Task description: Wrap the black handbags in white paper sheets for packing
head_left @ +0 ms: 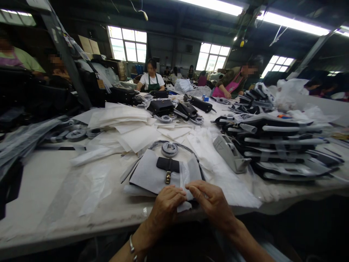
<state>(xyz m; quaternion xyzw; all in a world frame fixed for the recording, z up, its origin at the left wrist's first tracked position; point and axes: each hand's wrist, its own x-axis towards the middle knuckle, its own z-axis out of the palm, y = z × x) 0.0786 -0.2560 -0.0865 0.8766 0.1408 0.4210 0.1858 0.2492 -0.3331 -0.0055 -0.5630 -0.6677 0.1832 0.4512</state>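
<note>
A handbag (pixel 147 174) lies flat at the table's front edge, its front covered with a pale grey-white sheet. Its black closure tab (pixel 165 163) with a gold clasp (pixel 168 177) shows in the middle. A translucent strip of film (pixel 185 173) runs down the bag's right part and over its lower edge. My left hand (pixel 167 202) is closed at that edge, fingers together against the strip. From the other side, my right hand (pixel 211 198) bends its fingers onto the strip; its fingertips are partly hidden. A wrapped coiled strap (pixel 169 149) rests at the bag's top.
Wrapped bags stand in a tall stack (pixel 280 149) on the right, beside a grey piece (pixel 230 154). White sheets (pixel 122 123) pile up behind to the left. Farther back are black bags (pixel 160 106). Co-workers (pixel 151 78) stand across the table (pixel 35 193).
</note>
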